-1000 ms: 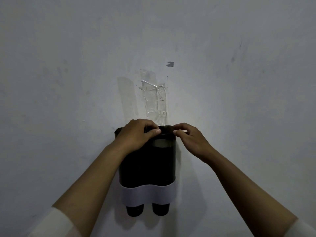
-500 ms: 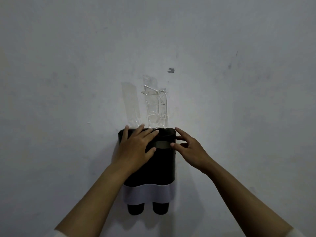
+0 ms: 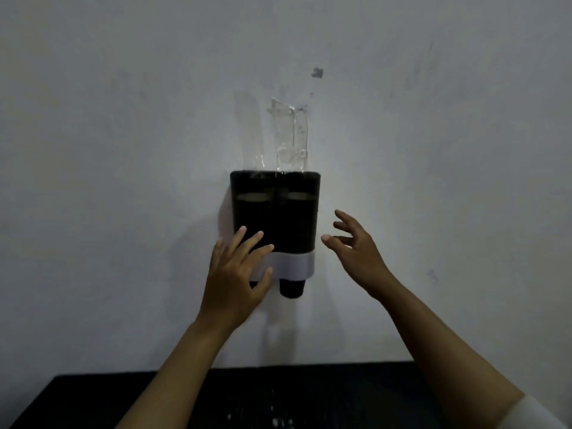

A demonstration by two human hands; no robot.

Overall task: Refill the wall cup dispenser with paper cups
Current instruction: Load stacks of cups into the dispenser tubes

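A black two-tube cup dispenser (image 3: 288, 215) hangs on the pale wall, with a white band (image 3: 295, 265) across its lower part. Cup rims (image 3: 297, 196) show near the top of both tubes. One dark cup bottom (image 3: 291, 288) pokes out below the right tube; the left outlet is hidden by my left hand (image 3: 237, 275). That hand lies open and flat over the dispenser's lower left front. My right hand (image 3: 356, 247) hovers open just right of the dispenser, apart from it.
Crumpled clear tape (image 3: 289, 137) sticks to the wall above the dispenser. A dark table top (image 3: 340, 394) runs along the bottom of the view, below the dispenser, with small white specks on it.
Both hands have come down from the dispenser's top rim to its lower half and spread open. The view has tilted down, bringing the dark table into sight.
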